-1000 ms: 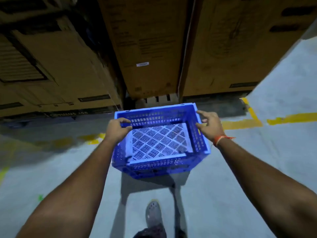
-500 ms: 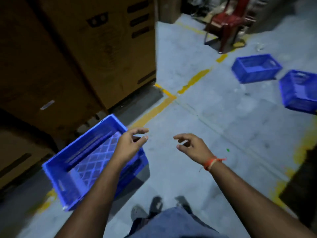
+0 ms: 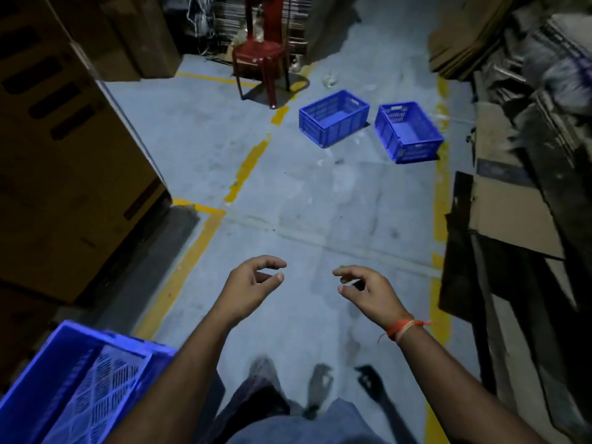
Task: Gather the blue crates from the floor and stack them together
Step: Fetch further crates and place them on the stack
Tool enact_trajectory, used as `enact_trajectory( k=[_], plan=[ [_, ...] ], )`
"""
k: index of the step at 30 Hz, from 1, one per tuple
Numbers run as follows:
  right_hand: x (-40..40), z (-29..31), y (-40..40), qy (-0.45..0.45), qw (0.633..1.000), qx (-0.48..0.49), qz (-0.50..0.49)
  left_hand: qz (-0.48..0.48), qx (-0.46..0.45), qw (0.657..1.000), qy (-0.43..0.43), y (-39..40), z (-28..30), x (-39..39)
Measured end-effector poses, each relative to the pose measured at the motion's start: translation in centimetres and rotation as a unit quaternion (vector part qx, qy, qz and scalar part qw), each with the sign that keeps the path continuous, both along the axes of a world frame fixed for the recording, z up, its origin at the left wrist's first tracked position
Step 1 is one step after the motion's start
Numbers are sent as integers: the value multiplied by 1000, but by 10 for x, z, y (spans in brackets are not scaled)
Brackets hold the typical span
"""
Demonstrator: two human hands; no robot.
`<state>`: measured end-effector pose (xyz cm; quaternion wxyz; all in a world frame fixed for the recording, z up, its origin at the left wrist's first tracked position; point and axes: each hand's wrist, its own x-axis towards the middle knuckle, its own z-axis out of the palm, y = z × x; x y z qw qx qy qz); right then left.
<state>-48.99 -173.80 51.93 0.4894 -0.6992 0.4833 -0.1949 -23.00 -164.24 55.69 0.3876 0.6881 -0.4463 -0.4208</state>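
Blue crates (image 3: 334,117) (image 3: 407,132) ahead and crate (image 3: 80,386) at left sit empty; both hands (image 3: 253,285) (image 3: 368,291) loosely curled, grip empty.

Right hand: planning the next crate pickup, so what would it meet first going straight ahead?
The empty right hand points up the aisle; bare grey concrete floor looks free until the right blue plastic crate, though depth is unclear.

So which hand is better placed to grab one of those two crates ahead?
Probably the right hand: both hands are empty, but the two far crates sit ahead toward the right, while the left hand is nearer the crate at bottom left.
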Motion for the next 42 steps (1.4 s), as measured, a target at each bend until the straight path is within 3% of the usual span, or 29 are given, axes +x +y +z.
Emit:
enact_trajectory(
  k=[8, 20, 29, 42],
  plan=[
    [43, -16, -105, 18, 999, 35, -12, -29, 28, 999, 7, -121, -23, 54],
    [94, 17, -314, -21, 991, 20, -133, -123, 20, 992, 3, -362, -6, 119],
    [82, -17, -514, -35, 977, 17, -207, -195, 22, 980, -12, -605, -23, 104],
    [55, -6, -820, -28, 955, 29, -295, -224, 27, 974, -19, -942, -17, 88]
  ],
)
